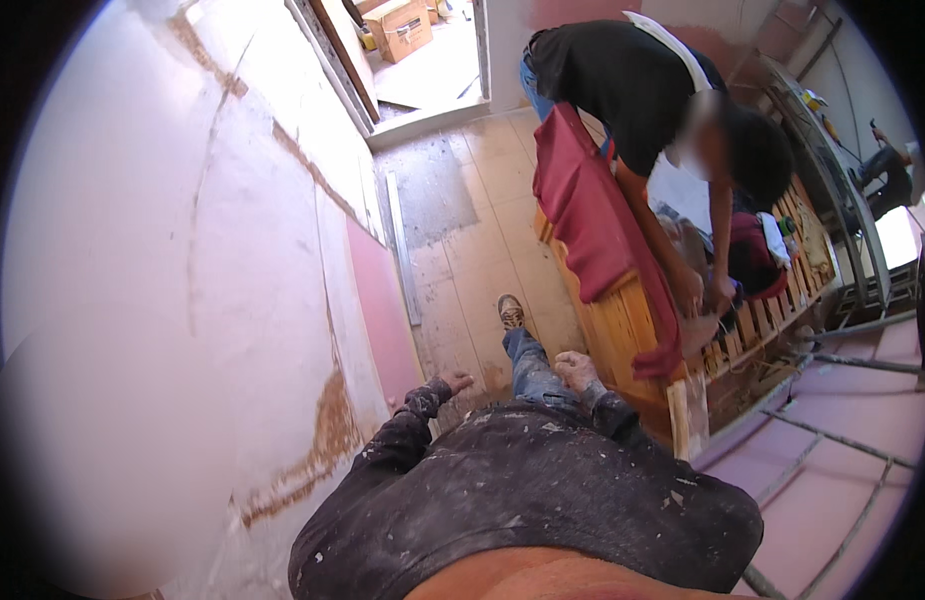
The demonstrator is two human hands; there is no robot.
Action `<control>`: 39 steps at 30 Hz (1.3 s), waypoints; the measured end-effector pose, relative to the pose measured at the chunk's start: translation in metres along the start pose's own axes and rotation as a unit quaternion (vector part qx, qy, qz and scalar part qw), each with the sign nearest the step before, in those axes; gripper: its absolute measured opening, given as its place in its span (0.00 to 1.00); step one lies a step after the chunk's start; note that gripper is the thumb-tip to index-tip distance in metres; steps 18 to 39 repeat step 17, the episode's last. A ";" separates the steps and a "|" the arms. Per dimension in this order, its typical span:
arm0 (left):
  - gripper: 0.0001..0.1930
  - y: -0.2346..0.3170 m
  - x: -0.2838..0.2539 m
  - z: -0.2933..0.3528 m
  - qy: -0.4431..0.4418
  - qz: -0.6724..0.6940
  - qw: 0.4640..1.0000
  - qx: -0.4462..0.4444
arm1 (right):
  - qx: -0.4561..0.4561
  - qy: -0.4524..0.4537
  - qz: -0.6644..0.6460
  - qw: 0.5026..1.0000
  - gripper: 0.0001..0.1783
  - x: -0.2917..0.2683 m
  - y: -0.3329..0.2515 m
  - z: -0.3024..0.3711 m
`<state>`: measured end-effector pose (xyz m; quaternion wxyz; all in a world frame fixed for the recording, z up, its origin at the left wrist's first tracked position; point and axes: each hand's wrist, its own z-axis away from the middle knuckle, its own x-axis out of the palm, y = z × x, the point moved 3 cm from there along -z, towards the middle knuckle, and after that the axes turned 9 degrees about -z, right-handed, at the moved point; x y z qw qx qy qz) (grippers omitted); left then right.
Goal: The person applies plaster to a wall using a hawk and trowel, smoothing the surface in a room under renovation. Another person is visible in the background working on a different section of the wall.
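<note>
My left hand hangs beside the pink lower part of the left wall, fingers stretched out, with nothing visible in it. On the other side, my right hand is curled into a loose fist near the wooden bench, and no object shows in it. Both of my dark sleeves are speckled with white. One of my shoes is ahead on the tiled floor, below a paint-stained jeans leg.
At the right, a person in a black top bends over the slatted bench, both hands on something unclear. A dark red cloth drapes its end. A metal strip lies along the patched wall. Beyond the doorway stands a cardboard box.
</note>
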<state>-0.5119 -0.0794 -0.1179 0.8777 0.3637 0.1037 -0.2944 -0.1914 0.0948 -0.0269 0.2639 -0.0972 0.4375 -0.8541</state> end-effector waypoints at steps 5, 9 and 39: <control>0.25 0.038 -0.162 -0.047 0.170 0.133 0.976 -0.027 | -0.096 -0.128 -0.034 0.987 0.17 0.044 -0.173 -0.100; 0.23 0.078 -0.292 -0.044 0.220 0.199 0.953 -0.056 | -0.199 -0.179 -0.019 0.963 0.13 0.056 -0.348 -0.194; 0.09 0.155 -0.566 -0.019 0.519 0.353 0.764 0.150 | -0.702 0.002 0.009 0.712 0.08 0.045 -0.752 -0.224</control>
